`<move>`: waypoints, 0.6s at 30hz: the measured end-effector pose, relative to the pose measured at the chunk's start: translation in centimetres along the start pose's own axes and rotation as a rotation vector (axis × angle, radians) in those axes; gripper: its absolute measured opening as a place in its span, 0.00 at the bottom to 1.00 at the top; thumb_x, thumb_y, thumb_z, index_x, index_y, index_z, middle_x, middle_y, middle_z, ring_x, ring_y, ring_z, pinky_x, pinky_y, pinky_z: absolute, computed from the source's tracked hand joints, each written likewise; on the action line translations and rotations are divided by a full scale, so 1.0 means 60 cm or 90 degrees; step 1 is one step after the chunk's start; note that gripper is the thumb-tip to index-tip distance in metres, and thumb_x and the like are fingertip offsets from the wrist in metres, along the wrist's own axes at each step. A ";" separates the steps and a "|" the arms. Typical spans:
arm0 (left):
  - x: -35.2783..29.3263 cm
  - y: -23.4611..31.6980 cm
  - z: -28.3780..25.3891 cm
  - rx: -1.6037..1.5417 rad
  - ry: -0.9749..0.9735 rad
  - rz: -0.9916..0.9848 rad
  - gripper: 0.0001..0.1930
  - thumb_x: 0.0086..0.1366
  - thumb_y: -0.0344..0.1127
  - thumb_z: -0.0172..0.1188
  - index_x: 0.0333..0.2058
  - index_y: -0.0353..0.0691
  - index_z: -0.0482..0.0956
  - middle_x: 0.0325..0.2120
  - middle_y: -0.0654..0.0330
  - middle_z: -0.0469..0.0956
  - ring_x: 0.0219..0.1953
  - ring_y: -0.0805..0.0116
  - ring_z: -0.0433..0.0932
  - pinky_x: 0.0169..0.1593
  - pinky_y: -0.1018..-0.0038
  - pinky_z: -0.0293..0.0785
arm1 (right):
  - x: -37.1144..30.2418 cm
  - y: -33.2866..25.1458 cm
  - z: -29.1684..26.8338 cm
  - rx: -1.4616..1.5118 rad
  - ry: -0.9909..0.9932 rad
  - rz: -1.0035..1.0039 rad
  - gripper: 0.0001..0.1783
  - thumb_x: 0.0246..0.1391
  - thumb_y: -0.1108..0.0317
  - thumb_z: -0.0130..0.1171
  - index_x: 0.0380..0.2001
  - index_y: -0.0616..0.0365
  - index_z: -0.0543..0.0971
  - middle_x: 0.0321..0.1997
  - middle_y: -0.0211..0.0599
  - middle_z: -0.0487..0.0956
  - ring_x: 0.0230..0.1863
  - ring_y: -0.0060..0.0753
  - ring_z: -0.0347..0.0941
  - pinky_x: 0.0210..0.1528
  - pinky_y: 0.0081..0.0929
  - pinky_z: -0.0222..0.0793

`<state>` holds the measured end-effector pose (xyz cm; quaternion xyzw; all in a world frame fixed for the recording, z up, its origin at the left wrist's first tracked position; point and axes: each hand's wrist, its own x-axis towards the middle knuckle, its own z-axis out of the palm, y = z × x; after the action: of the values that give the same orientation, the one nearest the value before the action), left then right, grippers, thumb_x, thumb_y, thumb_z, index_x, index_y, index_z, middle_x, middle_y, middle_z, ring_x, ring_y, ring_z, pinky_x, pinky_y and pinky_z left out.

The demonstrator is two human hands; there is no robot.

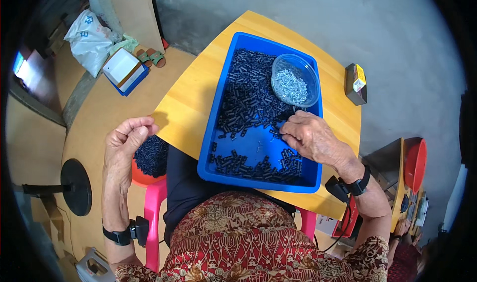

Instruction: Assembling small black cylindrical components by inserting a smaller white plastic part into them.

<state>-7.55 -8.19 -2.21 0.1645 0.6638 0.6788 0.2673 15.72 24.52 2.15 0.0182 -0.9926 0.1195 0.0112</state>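
A blue plastic tray (pixel 248 145) lies across the table in front of me, holding many small black tubular pieces (pixel 248 78), heaped at the far side and in a band along the near side. Inside its far right corner sits a clear round tub with small silver metal pieces (pixel 290 87). My right hand (pixel 314 139) reaches into the tray below the tub, fingers pinched together at the black pieces; what they grip is hidden. Off the table's left edge, my left hand (pixel 125 140) is raised, thumb and fingers closed together. Whether it holds something small does not show.
Below my left hand stands a red bucket (pixel 140 176) full of dark pieces. The yellow table (pixel 191 110) has a dark box (pixel 355 95) beyond its right edge. A pink stool (pixel 154 210) is under me. At lower right, another person's arm shows near a red basin (pixel 415 165).
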 end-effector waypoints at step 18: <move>-0.044 0.063 0.150 0.025 -0.318 -0.062 0.12 0.67 0.31 0.63 0.46 0.33 0.83 0.41 0.56 0.84 0.46 0.69 0.81 0.55 0.74 0.74 | 0.018 0.014 -0.005 0.105 0.028 -0.011 0.04 0.50 0.74 0.63 0.30 0.61 0.79 0.32 0.43 0.79 0.41 0.48 0.77 0.46 0.41 0.75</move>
<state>-0.79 -2.29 2.46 0.2998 0.5976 0.5903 0.4523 14.59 25.37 2.25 0.0249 -0.9787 0.2014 0.0323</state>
